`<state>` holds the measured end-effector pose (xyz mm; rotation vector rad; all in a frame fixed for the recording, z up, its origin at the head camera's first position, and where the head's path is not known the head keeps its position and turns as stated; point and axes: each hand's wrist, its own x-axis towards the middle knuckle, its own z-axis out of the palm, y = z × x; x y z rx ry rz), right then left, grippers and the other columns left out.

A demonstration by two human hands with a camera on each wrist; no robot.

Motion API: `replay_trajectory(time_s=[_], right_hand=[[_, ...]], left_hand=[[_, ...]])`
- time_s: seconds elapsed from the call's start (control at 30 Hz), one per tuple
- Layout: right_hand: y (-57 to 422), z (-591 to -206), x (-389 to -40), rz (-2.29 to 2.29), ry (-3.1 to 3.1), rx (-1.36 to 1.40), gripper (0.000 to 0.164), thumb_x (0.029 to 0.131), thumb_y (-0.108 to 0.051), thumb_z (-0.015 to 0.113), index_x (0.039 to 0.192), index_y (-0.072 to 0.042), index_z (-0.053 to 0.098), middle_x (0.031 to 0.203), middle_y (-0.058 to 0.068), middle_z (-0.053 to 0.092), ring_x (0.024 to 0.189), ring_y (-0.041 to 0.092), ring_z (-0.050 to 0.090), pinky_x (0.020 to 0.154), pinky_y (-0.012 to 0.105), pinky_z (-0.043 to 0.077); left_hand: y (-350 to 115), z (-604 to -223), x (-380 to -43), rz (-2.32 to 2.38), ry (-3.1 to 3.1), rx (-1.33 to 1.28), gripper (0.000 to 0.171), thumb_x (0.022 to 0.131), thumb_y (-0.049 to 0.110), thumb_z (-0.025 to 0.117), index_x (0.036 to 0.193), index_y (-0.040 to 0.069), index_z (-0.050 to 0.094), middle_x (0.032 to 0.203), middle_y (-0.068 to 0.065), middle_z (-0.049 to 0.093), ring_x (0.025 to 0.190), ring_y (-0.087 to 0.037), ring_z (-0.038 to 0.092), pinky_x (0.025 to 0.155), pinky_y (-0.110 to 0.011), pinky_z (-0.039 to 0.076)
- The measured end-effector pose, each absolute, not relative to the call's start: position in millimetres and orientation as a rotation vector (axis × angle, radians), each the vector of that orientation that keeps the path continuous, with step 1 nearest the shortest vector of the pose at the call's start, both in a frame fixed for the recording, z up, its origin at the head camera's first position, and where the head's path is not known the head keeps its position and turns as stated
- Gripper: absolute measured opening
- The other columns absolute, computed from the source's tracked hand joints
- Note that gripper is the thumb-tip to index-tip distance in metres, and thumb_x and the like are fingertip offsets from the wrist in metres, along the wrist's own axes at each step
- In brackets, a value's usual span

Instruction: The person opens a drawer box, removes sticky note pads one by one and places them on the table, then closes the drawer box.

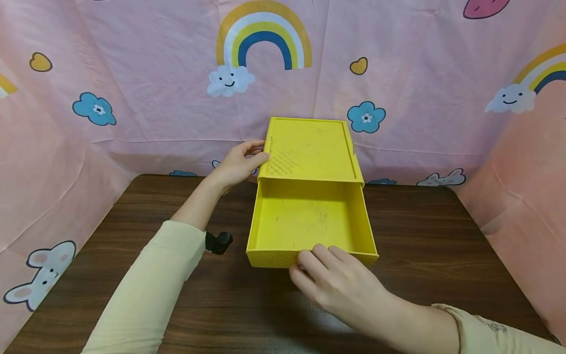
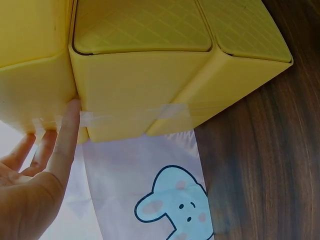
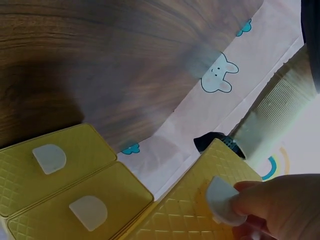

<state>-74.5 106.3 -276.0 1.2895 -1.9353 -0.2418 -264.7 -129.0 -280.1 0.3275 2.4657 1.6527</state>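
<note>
Right fingers (image 1: 313, 264) pinch the scuffed yellow drawer's (image 1: 270, 259) pale handle (image 3: 219, 199); straight left fingers (image 2: 67, 136) touch its cabinet (image 1: 314, 147).

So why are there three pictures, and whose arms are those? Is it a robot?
No robot here, just a person using two bare hands: the left hand and the right hand. The big picture comes from a camera worn on the head, looking forward and down. The other two come from cameras on the wrists, so things look tipped over. On the dark wooden table stands a yellow drawer unit. Its top drawer is open. The right hand holds that drawer's pale handle, which shows best from the right wrist. The left hand touches the unit's side. Behind hangs a pink cloth with rainbows.
</note>
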Motion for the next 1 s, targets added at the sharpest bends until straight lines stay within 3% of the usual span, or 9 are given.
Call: replay_trajectory(time_s=[0.37,0.7,0.8,1.0], right_hand=[[106,-271,-87,-0.225,-1.993,1.268,0.043,0.097,0.005,0.018,0.083,-0.009,0.056,0.079,0.003,0.047,0.063,0.015,0.038,0.053,0.018,0.033],[107,-280,-103,-0.216,-2.093,1.270,0.039,0.098,0.002,0.019,0.086,-0.007,0.055,0.081,0.004,0.046,0.064,0.017,0.038,0.054,0.020,0.036],[108,-280,-107,-0.208,-2.124,1.273,0.034,0.098,0.003,0.024,0.086,-0.007,0.055,0.082,0.005,0.046,0.065,0.018,0.038,0.055,0.021,0.037],[108,-280,-116,-0.172,-2.135,1.273,0.011,0.084,0.004,0.059,0.086,-0.006,0.055,0.081,0.006,0.046,0.065,0.018,0.039,0.054,0.021,0.039]], left_hand=[[-130,-280,-265,1.650,2.471,0.325,0.054,0.094,0.030,0.052,0.142,0.014,0.034,0.134,-0.009,0.042,0.115,-0.023,0.050,0.081,-0.039,0.054],[-129,-281,-265,1.681,2.438,0.323,0.054,0.094,0.029,0.052,0.142,0.014,0.033,0.133,-0.010,0.042,0.111,-0.024,0.052,0.077,-0.041,0.055],[-129,-281,-265,1.684,2.432,0.322,0.054,0.094,0.030,0.052,0.142,0.014,0.033,0.134,-0.010,0.042,0.112,-0.025,0.052,0.077,-0.041,0.055],[-129,-280,-265,1.656,2.460,0.321,0.054,0.093,0.031,0.052,0.142,0.015,0.034,0.135,-0.009,0.042,0.116,-0.023,0.049,0.082,-0.042,0.053]])
